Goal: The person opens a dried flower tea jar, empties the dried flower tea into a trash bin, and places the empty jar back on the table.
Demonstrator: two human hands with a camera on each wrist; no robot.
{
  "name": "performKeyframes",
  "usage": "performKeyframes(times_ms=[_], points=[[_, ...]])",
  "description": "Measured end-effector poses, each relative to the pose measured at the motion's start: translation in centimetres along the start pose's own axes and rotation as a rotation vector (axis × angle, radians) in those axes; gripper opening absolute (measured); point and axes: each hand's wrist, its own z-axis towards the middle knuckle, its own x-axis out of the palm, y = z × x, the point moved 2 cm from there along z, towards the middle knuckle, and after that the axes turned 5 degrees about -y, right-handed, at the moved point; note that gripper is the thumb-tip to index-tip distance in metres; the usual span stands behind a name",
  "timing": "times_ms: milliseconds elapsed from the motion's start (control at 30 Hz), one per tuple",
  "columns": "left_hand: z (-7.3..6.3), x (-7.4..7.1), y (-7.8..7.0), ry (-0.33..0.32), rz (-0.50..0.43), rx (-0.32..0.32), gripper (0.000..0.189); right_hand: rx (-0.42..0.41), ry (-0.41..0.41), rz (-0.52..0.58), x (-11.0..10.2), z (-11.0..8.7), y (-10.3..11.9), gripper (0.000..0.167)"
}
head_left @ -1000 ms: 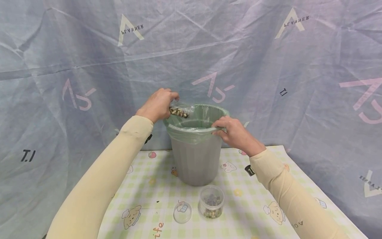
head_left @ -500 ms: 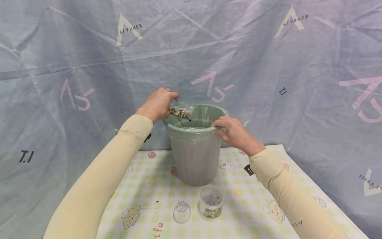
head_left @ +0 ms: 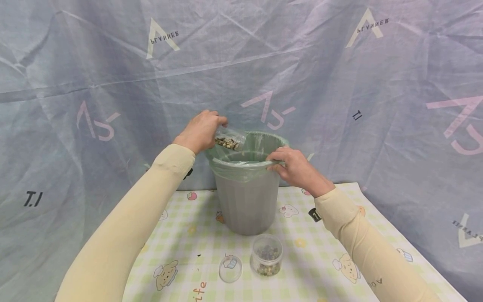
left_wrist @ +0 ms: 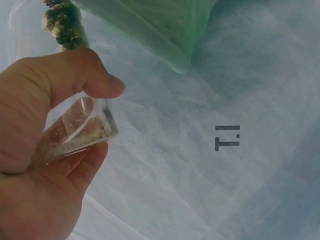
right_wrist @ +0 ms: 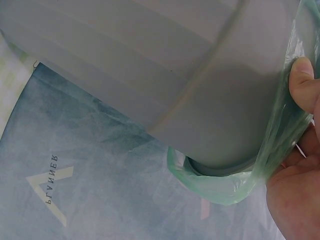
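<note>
Here, our table point(head_left: 309, 251) holds the big gray bin point(head_left: 247, 205), with a green bag point(head_left: 243, 170) over its rim. Our right hand point(head_left: 293, 166) pinches the bag there. Our left hand point(head_left: 200, 132) has its fingers clamped around the clear jar point(head_left: 237, 136), tipped over the bin's left side. Since half a second ago our hands have hardly moved, but the small bits point(head_left: 226, 144) in the jar look shifted. Plenty are left, so we think the tipping out isn't done.

Over the gray bin point(head_left: 247, 205), a gap ran between the clear container point(head_left: 230, 143) in the left hand point(head_left: 201, 131), at the bin's left, and the right hand point(head_left: 296, 168) gripping its right side. A jar point(head_left: 267, 265) obstructed its front; a curtain point(head_left: 211, 75) barred the way behind.
</note>
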Motion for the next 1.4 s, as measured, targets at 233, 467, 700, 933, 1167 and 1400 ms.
performKeyframes(times_ms=[233,467,700,933,1167,1400], points=[[0.2,-0.2,-0.5,-0.002,0.025,0.016,0.060,0.002,0.002,0.001,-0.1,-0.1,0.0,0.016],[0.5,-0.5,-0.7,-0.017,0.073,0.037,0.059,-0.004,0.002,-0.002,-0.1,0.0,0.0,0.016],[0.7,-0.8,-1.0,-0.039,0.097,0.074,0.056,-0.015,-0.008,0.004,0.0,0.0,-0.1,0.017],[0.9,-1.3,-1.9,-0.021,0.208,0.108,0.050,-0.014,-0.012,0.010,0.0,0.1,0.0,0.016],[1.3,-1.4,-2.7,-0.020,0.276,0.152,0.047,0.003,-0.003,0.006,-0.1,0.1,0.0,0.016],[1.6,-1.1,-2.9,-0.021,0.284,0.166,0.049,0.011,0.005,0.015,-0.1,0.0,0.0,0.017]])
